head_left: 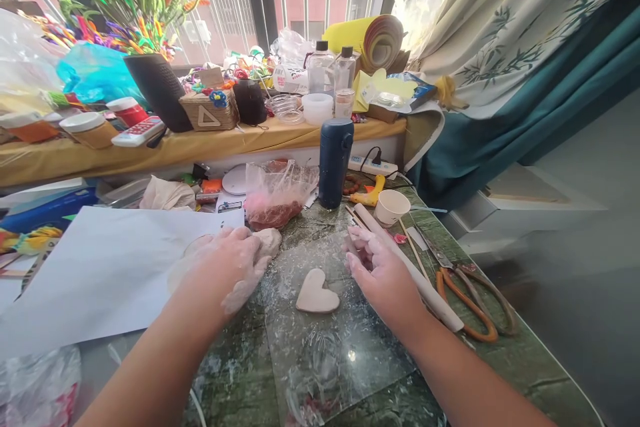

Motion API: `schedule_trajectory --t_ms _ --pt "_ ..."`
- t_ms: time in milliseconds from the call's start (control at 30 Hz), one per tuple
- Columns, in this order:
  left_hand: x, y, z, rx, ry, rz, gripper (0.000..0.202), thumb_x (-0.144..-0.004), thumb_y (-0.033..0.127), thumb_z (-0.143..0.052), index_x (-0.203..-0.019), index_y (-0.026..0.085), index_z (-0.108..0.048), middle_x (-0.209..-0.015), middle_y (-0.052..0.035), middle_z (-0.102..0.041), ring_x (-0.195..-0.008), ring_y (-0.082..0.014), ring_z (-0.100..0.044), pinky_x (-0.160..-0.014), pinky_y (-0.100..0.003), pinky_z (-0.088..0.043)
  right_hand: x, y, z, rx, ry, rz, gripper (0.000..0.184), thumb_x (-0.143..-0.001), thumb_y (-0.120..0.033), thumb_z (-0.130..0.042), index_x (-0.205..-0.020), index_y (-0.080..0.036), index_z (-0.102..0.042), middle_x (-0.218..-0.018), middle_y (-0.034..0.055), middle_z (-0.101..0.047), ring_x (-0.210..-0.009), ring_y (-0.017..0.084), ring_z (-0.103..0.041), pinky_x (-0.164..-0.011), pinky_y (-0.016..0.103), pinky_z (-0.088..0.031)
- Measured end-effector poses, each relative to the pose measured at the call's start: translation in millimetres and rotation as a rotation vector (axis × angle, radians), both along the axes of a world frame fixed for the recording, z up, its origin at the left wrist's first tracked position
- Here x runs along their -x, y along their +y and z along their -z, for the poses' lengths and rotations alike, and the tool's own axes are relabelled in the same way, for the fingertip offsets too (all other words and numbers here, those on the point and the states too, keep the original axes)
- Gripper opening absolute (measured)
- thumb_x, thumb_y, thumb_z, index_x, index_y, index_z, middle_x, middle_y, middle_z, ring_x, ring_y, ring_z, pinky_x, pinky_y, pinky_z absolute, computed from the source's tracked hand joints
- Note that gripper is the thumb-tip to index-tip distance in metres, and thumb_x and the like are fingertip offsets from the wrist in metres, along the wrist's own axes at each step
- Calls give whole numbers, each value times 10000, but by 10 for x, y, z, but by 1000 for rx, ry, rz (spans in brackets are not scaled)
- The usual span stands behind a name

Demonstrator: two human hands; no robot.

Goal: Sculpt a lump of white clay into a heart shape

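**While both hands flank it, a clay heart lies tip toward the person**

Though neither hand touches it, the clay heart (317,291) lies flat on a clear sheet (330,353) on the green counter (505,347), between the two wrists. Its long axis runs on a slant. The tip seems to point near and left, toward the left forearm, and the notch faces far and right.

The left hand (233,267), dusted white, lies palm down with its fingers loosely spread over a pale clay lump (270,239) at the edge of a white paper sheet (110,267). The right hand (377,270) has its fingers curled inward just beside a white rod (425,287). Whether it grips anything I cannot tell. Orange-handled scissors (470,310) lie beyond the rod, and a paper cup (391,205) and a blue flask (335,161) stand farther back.
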State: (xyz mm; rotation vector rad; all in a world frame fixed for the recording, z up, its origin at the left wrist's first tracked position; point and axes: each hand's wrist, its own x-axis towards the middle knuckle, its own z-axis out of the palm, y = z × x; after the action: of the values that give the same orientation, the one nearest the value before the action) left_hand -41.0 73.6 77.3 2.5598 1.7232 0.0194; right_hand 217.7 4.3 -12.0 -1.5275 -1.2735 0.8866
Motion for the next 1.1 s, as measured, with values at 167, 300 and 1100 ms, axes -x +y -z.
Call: schedule_trajectory --t_ms 167,300,1100 --pt "-327 -276 273 -30 -152 156 493 -952 544 -563 -1283 180 -601 -1290 -162 -656 -1210 -350 -592 -1038 -510 -456 -17 -14 -94 -45 -13 17 471 -958 -389 -587 -1401 -231 -615 -1248 118 -724 -1039 260 -709 -849 406 -607" --pt "-555 -468 702 91 -252 354 1028 -755 675 -746 -1559 157 -370 -1572 -236 -451 -1442 -457 -411 -1149 -613 -356 9 6 -95 -6 -196 0 533 -920 -283 -582 -1451 -229 -580 -1260 108 -722 -935 234 -718 -880 425 -590" --pt "-465 -152 738 203 -835 98 314 -1032 448 -467 -1054 218 -680 -1098 -84 -745 -1057 -257 -688 -986 -452 -542 33 37 11 -41 -500 -201 484 -886 -57 -501 -1314 -228 -650 -1356 93 -655 -1299 245 -586 -1139 417 -446"
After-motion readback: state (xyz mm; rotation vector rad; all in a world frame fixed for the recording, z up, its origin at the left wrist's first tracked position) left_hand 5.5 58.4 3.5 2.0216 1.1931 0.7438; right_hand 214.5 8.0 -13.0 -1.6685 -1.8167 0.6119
